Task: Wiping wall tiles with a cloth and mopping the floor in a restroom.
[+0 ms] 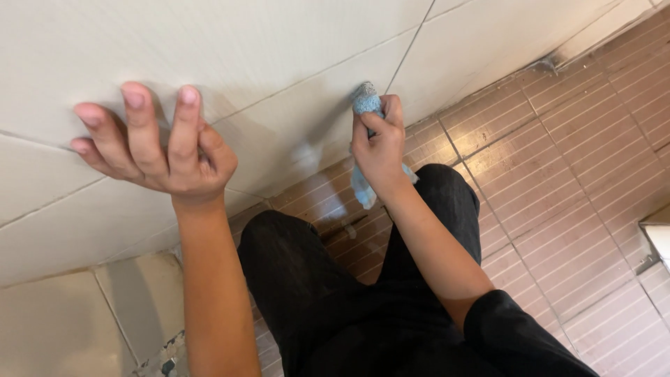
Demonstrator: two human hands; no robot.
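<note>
Your right hand (379, 143) was closed in a fist around a light blue cloth (364, 105). One bunched end of the cloth stuck up past your fingers and pressed against the pale tiled wall (279, 49), just beside a grout line; the other end hung loose below your wrist, over the floor. A duller, smeared patch showed on the tile just left of the cloth.

Your left hand (164, 143) held nothing. It was open, fingers spread and slightly curled, with the fingertips (134, 98) up against the same wall, well apart from the cloth, and its shadow fell on the tile behind it.

You were low over the floor in black trousers (328, 300), one knee raised beneath your right forearm. The floor (558, 167) was reddish-brown ribbed tile with pale grout, meeting the wall along a dark, grimy seam toward the upper right. A pale stone-coloured slab (56, 328) lay at the lower left. No bucket, bowl or other container was in view.
</note>
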